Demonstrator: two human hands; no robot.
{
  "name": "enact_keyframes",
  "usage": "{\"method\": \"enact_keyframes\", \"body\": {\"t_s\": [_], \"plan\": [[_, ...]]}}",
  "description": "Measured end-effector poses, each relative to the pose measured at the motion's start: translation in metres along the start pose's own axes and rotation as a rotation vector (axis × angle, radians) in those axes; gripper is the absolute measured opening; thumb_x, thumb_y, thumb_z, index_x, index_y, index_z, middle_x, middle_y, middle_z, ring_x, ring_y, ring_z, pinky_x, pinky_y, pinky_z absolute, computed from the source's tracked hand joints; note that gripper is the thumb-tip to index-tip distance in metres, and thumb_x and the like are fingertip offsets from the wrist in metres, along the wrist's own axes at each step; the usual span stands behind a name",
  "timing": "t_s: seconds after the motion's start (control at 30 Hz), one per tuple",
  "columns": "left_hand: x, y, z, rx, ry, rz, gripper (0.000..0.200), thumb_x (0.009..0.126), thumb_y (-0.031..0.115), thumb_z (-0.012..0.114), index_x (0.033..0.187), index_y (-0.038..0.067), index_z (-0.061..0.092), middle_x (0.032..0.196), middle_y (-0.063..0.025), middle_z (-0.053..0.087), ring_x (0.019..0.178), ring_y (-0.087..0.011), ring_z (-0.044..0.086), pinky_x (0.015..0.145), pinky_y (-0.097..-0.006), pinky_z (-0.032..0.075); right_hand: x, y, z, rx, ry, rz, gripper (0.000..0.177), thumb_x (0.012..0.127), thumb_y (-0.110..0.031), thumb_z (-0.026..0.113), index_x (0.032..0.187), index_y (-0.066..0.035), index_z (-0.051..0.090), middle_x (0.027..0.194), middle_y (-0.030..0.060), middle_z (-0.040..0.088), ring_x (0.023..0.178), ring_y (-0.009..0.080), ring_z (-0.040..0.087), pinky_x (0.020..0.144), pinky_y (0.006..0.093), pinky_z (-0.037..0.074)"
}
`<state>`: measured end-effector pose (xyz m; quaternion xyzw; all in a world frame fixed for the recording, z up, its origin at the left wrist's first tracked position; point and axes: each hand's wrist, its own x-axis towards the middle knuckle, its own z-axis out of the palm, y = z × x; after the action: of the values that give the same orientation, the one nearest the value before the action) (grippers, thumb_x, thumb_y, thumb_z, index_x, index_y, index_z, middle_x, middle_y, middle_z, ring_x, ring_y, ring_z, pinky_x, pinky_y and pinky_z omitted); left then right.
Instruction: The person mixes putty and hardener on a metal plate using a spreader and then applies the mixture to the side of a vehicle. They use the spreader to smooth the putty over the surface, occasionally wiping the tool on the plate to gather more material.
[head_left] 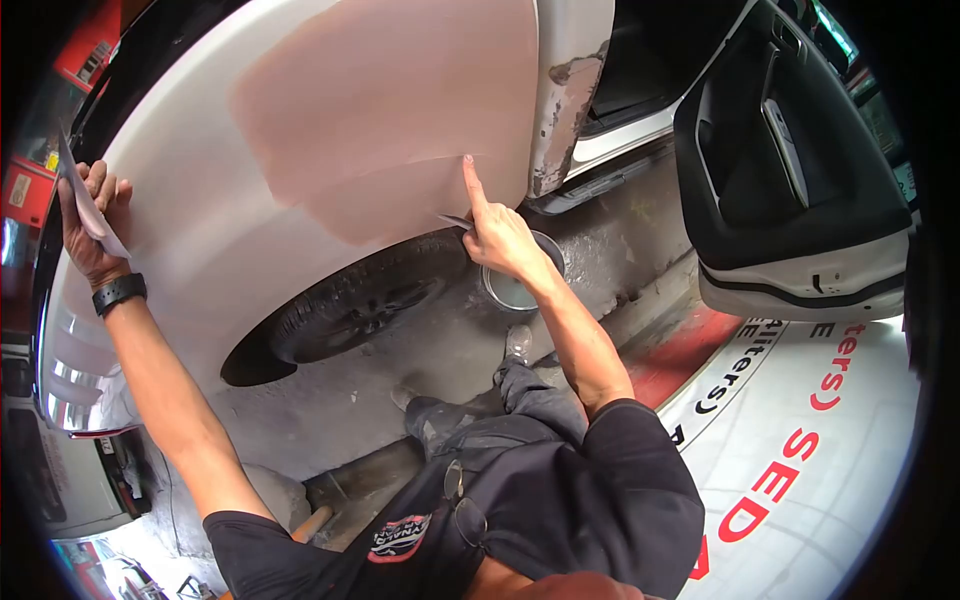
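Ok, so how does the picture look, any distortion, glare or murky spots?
Head view: strong fisheye bending, black corners; bright reflections on the car body toward lower left; the wheel sits in shadow, its details hard to read.

the panel is white, patch pinkish-brown, shadowed tyre seemingly black.

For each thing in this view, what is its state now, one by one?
Car door, open
Body panel, white with a pinkish patch
Door pillar, paint chipped
Bucket, upright, cloudy liquid inside
Wristband, worn
Glasses, hanging on shirt
Left hand, holding pale sheet
Right hand, index finger extended, thin piece held
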<state>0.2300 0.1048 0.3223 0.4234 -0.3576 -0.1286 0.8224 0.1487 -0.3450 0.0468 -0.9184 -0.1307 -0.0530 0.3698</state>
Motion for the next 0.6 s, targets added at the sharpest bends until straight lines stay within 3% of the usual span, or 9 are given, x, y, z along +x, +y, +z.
{"method": "enact_keyframes", "body": {"t_s": [0.3, 0.4, 0.6], "plan": [[0.000, 0.003, -0.007, 0.015, 0.002, 0.017, 0.037, 0.106, 0.027, 0.050, 0.121, -0.005, 0.061, 0.087, -0.0062, 0.048, 0.071, -0.0141, 0.050, 0.098, -0.0492, 0.053, 0.003, 0.001, -0.015, 0.047, -0.099, -0.003, 0.111, 0.068, 0.002, 0.058, 0.157, -0.002, -0.008, 0.075, 0.0260, 0.066, 0.078, 0.0456, 0.066, 0.076, 0.0495, 0.051], [0.000, 0.002, -0.005, 0.016, 0.005, 0.010, 0.037, 0.106, 0.027, 0.051, 0.121, -0.004, 0.061, 0.087, -0.0060, 0.049, 0.071, -0.0141, 0.050, 0.097, -0.0484, 0.053, 0.005, 0.006, -0.013, 0.037, -0.050, -0.063, 0.110, 0.067, 0.001, 0.059, 0.157, 0.000, -0.005, 0.067, 0.0278, 0.062, 0.071, 0.0474, 0.065, 0.071, 0.0545, 0.052], [0.001, 0.000, -0.001, 0.011, 0.006, 0.016, 0.037, 0.106, 0.028, 0.051, 0.121, -0.004, 0.061, 0.087, -0.0061, 0.048, 0.072, -0.0142, 0.051, 0.098, -0.0488, 0.053, 0.006, -0.002, -0.019, 0.036, -0.073, -0.030, 0.110, 0.068, 0.001, 0.060, 0.157, -0.001, -0.005, 0.068, 0.0282, 0.063, 0.072, 0.0482, 0.065, 0.072, 0.0545, 0.052]]}}
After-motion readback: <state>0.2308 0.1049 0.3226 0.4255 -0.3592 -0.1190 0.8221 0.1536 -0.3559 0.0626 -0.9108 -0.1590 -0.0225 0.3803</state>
